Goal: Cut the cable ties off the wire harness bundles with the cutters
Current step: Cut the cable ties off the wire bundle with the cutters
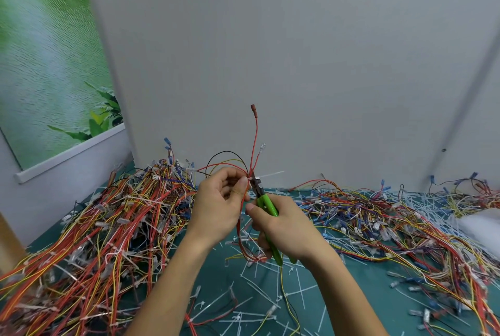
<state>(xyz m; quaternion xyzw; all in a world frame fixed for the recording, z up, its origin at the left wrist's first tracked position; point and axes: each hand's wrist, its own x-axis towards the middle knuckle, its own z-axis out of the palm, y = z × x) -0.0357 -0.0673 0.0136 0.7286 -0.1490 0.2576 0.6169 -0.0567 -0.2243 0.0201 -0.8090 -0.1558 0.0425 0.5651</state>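
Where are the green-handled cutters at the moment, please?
In the head view the cutters sit at the centre, gripped by the right hand, their tip at the white cable tie on the wire bundle that the left hand holds.

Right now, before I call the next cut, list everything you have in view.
held harness: one, red, yellow and black wires, raised at centre
cutters: one, green handles, dark jaws, centre
cable tie: one, white, on the held harness, at the jaws
left pile: one heap of harnesses, mostly red and yellow, white ties on them
right pile: one looser spread, red, blue, yellow
mat: one, teal
cut ties: too many to count, white, strewn on the mat
white object: one, right edge, cannot tell what
wall: pale grey, behind
poster: one, green foliage, upper left
left grip: bare hand, holds the held harness
right grip: bare hand, holds the cutters
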